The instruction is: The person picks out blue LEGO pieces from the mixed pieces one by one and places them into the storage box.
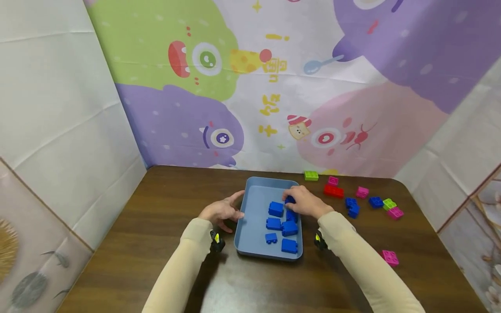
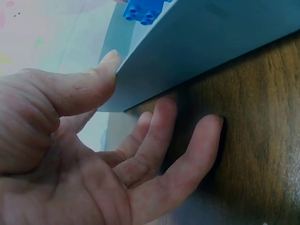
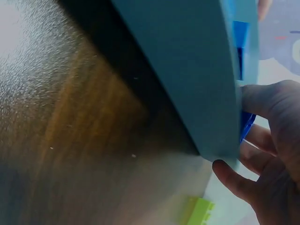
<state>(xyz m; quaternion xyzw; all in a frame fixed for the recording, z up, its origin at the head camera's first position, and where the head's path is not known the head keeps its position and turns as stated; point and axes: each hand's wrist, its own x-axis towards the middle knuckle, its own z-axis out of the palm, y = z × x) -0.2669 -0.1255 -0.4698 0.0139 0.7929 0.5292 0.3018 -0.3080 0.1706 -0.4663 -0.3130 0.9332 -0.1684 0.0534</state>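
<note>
A grey-blue tray (image 1: pixel 254 204) stands on the wooden table, with several blue toy bricks (image 1: pixel 275 209) mostly in its right half. My left hand (image 1: pixel 223 212) is at the tray's left side; its thumb touches the rim and the other fingers spread loosely beside the outer wall, as the left wrist view shows. Over the right rim reaches my right hand (image 1: pixel 305 201), pinching a dark blue brick (image 1: pixel 289 199) between thumb and fingers inside the tray. Part of that brick (image 3: pixel 247 124) shows behind the rim in the right wrist view; the fingers hide the rest.
Right of the tray lie loose bricks: a lime green brick (image 1: pixel 311 175) by the back wall, a red brick (image 1: pixel 333 191), blue bricks (image 1: pixel 376 202) and several pink ones, including a pink brick (image 1: pixel 390 258) nearer the front. A patterned cloth (image 1: pixel 270 143) hangs behind the table.
</note>
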